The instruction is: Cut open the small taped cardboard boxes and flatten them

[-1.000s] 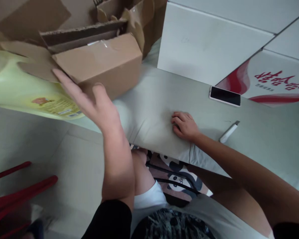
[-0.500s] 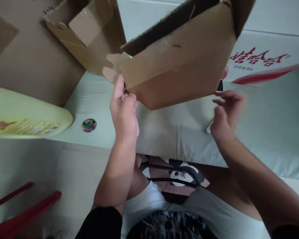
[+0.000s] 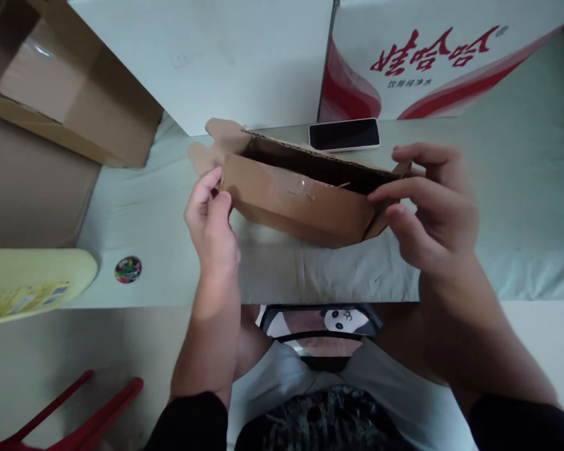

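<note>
Over a cloth-covered desk (image 3: pixel 512 207), an open cardboard box (image 3: pixel 296 202) stretches lengthwise, right end angled nearer, between the left hand (image 3: pixel 215 232), pinching one end, and the right hand (image 3: pixel 439 216), thumb and forefinger closed on the other.

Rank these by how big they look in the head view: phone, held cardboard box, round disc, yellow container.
Largest to smallest:
1. Held cardboard box
2. Yellow container, by its visible part only; the frame cuts it off, so its full size is unsure
3. Phone
4. Round disc
</note>
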A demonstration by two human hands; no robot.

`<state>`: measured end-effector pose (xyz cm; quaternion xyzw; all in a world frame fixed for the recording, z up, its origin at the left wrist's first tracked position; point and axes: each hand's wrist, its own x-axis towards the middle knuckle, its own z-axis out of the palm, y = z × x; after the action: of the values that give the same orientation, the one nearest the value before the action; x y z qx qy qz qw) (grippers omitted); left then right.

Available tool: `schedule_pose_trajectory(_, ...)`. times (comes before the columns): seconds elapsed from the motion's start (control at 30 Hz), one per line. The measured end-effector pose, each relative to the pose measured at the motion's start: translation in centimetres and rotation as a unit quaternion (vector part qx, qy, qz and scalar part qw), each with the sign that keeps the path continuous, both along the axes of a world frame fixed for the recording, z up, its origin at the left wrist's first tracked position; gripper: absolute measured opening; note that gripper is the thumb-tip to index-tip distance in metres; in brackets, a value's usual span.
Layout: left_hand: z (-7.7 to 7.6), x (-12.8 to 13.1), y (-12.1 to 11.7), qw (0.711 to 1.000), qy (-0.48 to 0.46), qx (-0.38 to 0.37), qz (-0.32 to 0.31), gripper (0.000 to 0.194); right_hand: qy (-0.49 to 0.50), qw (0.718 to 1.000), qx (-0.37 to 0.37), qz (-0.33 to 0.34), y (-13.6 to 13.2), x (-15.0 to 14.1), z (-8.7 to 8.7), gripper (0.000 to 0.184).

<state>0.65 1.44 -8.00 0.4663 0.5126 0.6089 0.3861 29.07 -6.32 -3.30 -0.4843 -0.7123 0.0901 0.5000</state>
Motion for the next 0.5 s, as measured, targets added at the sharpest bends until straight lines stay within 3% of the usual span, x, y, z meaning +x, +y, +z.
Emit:
schedule_pose_trajectory(0.17, 1.9, 1.4, -0.1, 0.991, -0.130, 0.015, 0.015, 0.019, 0.019, 0.998, -0.061, -0.019, -0.1, -0.1, 1.1, 0.048)
schedule_pose_trajectory(0.27, 2.7, 2.4, -0.3, 0.982, -0.184, 0.045, -0.003, 0.016, 0.022, 0.996, -0.077, -0.028, -0.2, 0.0, 1.1, 0.048)
schedule_pose_trajectory(0.5, 2.8, 3.0, -0.8, 0.990, -0.113, 0.052, 0.072, 0.051, -0.006, 0.995, -0.074, -0.063, 0.5, 0.6, 0.1, 0.037)
